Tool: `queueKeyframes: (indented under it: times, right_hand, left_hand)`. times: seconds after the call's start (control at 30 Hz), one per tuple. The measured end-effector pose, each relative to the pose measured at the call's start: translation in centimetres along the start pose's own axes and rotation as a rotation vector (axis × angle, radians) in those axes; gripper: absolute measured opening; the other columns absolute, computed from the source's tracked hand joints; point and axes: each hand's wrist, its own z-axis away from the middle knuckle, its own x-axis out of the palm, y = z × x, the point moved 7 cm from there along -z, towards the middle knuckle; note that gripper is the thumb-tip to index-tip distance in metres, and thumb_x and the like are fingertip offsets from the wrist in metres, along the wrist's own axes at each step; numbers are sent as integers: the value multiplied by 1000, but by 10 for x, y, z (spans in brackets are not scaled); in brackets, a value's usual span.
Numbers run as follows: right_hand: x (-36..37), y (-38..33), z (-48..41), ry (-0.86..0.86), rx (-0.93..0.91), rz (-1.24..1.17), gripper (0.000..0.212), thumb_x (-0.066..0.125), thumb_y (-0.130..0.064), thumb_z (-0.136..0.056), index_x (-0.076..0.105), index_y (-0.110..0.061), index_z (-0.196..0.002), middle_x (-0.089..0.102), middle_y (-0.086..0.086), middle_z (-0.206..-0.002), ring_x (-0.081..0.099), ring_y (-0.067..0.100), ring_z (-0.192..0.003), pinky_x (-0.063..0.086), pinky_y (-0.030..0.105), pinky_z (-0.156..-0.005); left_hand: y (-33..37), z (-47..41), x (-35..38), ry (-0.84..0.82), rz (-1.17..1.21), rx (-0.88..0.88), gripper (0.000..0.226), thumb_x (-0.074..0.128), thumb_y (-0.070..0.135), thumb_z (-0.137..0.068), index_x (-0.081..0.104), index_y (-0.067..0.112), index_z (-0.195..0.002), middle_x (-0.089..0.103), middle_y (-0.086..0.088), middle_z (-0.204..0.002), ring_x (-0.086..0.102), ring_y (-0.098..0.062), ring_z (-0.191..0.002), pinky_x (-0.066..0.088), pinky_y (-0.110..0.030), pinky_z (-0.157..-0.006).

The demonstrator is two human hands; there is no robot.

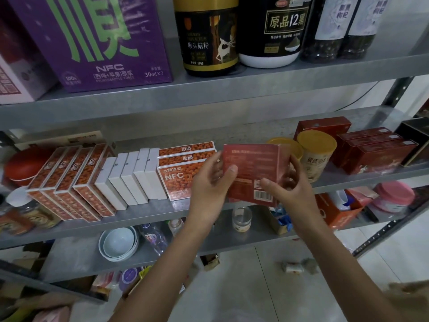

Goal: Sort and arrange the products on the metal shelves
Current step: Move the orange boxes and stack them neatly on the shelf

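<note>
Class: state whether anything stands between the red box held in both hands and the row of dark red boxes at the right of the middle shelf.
Yes. Two yellow-lidded canisters stand on the middle shelf, directly between the red box and the dark red boxes.

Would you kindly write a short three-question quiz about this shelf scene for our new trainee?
1. True or false: the left hand and right hand both hold the red box.
2. What stands partly hidden behind that box? A) books B) yellow-lidded tubs C) shoes
3. Fill in: the white boxes stand between two groups of ___ boxes.
Key: 1 true; 2 B; 3 orange.
</note>
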Motion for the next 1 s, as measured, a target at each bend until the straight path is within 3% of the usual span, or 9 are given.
queueKeyframes:
  times: [0.1,0.17,0.3,0.4,0.53,0.63,0.8,0.9,1.0]
  right_hand:
    - [8,-7,8,89,-64,121,128,78,-61,-47,15,-28,-153,34,2,-149,39,17,-135,39,38,-109]
    - [11,-7,13,68,-60,156,128,76,-61,-50,8,-31,-155,23,-1,-154,30,12,-138,34,31,-108]
    - [7,-3,14,-125,-37,26,86,79,-26,-78,26,-52,-141,43,-14,-136,50,-10,-114,51,21,-88]
    - [-8,-3,2,-201,12,-27,69,82,-30,-72,45,-47,-128,56,-5,-124,62,6,-108,55,28,-81]
    - [-12,-7,-13,-391,102,-119,117,91,-51,-47,27,-51,-145,55,-9,-131,65,13,-111,57,32,-82]
    - [-6,-12,-17,-521,95,-111,112,92,-57,-43,36,-54,-140,60,-11,-128,64,18,-114,58,34,-79]
    - [-14,-13,-19,-276,29,-112,80,94,-41,-52,54,-46,-121,58,-2,-125,64,24,-109,59,33,-73]
    - [-15,-19,-17,-82,-104,73,86,85,-53,-42,48,-47,-120,52,-8,-123,63,11,-99,58,27,-70]
    - [-10,-20,-13,-94,-193,176,88,84,-52,-47,47,-43,-126,44,-2,-132,58,11,-108,59,33,-81]
  left_hand:
    - [0,2,19,-71,-58,5,87,76,64,-63,43,29,-135,66,10,-117,65,-6,-107,56,-26,-85]
    - [-3,-2,23,-68,-79,-55,102,77,63,-56,34,28,-141,57,0,-130,59,-16,-117,54,-39,-93]
    - [-13,-13,8,-36,-4,-141,62,81,39,-73,50,27,-126,68,7,-108,69,-1,-89,54,-16,-69]
    - [-24,-17,-2,-85,107,-218,55,71,43,-72,58,22,-121,73,0,-102,72,-9,-84,56,-17,-65]
    - [-33,-18,1,-187,227,-216,52,79,50,-69,67,19,-108,75,-6,-101,72,-22,-94,59,-33,-82]
    - [-37,-16,11,-279,271,-209,61,83,68,-48,77,29,-95,76,-4,-97,72,-18,-89,58,-28,-72]
    - [-37,-23,0,-118,89,-170,43,59,63,-83,77,26,-95,75,-5,-92,71,-14,-88,55,-25,-77]
    - [-28,-25,9,-59,-31,-85,45,45,61,-85,66,25,-103,74,9,-91,68,1,-84,51,-10,-67]
    - [-27,-30,16,61,-37,-62,29,42,54,-91,55,32,-104,66,16,-94,62,17,-78,45,-3,-62]
